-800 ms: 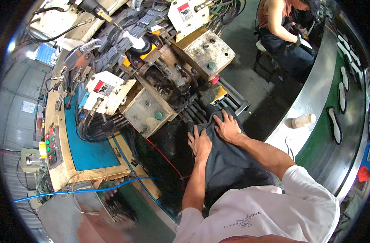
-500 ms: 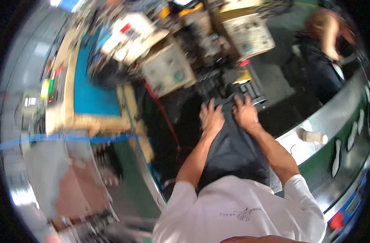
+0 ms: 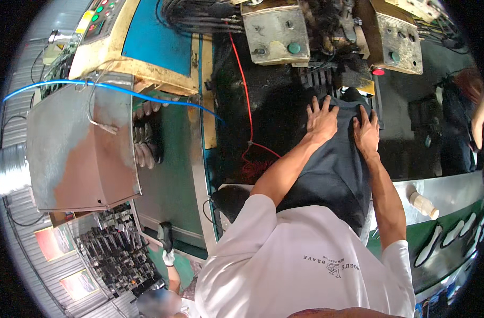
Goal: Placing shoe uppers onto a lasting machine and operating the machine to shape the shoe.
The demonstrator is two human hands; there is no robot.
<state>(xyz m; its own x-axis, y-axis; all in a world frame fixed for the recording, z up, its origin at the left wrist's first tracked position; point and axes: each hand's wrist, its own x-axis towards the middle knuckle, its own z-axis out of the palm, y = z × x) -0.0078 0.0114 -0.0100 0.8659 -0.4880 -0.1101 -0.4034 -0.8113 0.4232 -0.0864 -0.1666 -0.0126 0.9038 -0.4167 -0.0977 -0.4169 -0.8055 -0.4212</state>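
My left hand (image 3: 322, 123) lies on a black cloth (image 3: 332, 164), palm down with its fingers spread. On the cloth's right side rests my right hand (image 3: 366, 133), its fingers stretched toward the machine. The cloth runs from my waist up to the machine's front, with soft folds between my forearms. Just beyond my fingertips are a slotted dark metal block (image 3: 317, 79) and a yellow part (image 3: 366, 86). Neither hand is closed round anything.
Two worn control boxes (image 3: 278, 34) (image 3: 394, 42) with green buttons stand ahead. A red cable (image 3: 244, 79) hangs left of my arm. A pale bottle (image 3: 424, 205) lies on the metal ledge at right. One person's gloved hand (image 3: 168, 258) is lower left; another person (image 3: 459, 122) works at right.
The whole view has swung, so the machine and my hands sit further right and the picture is sharper. Both hands remain on the black cloth.
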